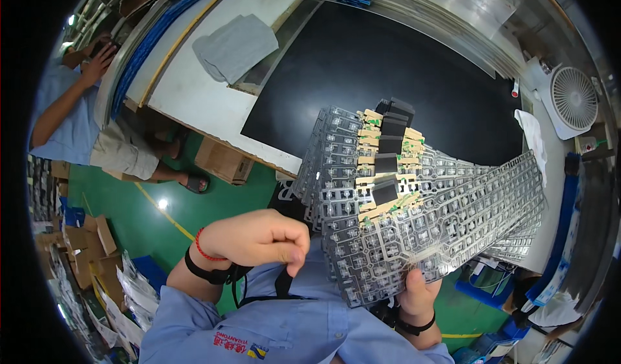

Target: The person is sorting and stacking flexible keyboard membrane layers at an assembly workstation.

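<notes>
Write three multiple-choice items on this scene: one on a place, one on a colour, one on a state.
1. Where does the grey cloth lie?
A. on the white table
B. on the green floor
C. over the fan

2. What colour is the band on the left hand's wrist?
A. yellow
B. red
C. white

3. What does the right hand hold?
A. nothing
B. a cardboard box
C. a fanned stack of clear membrane sheets

Answers: 1 A, the cloth rests on the white tabletop; 2 B, a thin red band circles the wrist; 3 C, its thumb presses the sheets' lower edge.
</notes>
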### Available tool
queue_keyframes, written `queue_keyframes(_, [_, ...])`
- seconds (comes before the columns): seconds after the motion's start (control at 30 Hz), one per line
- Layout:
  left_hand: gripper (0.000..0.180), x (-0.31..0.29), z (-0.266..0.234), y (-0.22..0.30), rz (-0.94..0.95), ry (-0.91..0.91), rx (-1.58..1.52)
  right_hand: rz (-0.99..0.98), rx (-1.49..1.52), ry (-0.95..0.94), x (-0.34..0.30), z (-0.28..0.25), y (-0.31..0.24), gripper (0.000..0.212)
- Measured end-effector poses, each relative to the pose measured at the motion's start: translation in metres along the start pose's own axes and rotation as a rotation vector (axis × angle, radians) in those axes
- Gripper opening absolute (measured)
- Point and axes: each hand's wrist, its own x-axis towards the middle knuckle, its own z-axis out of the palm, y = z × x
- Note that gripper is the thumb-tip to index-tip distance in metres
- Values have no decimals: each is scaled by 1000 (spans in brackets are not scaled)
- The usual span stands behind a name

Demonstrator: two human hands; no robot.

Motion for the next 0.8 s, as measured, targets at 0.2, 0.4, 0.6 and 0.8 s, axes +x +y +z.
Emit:
queue_keyframes(0.2, [11,19,7,-14,-44,-98,-26,33,7,0,-6,-2,-5,85])
queue_keyframes(0.4, [25,27,13,-34,27,-200,-105,161,-22,-10,-1,-1,-13,72])
queue_keyframes(0.6, [31,40,30,-42,212,-108,-3,235,-26,-29,1,-4,-12,31])
queue_keyframes(0.8, [43,51,47,-31,229,143,-170,229,-24,-69,-3,-9,-15,29])
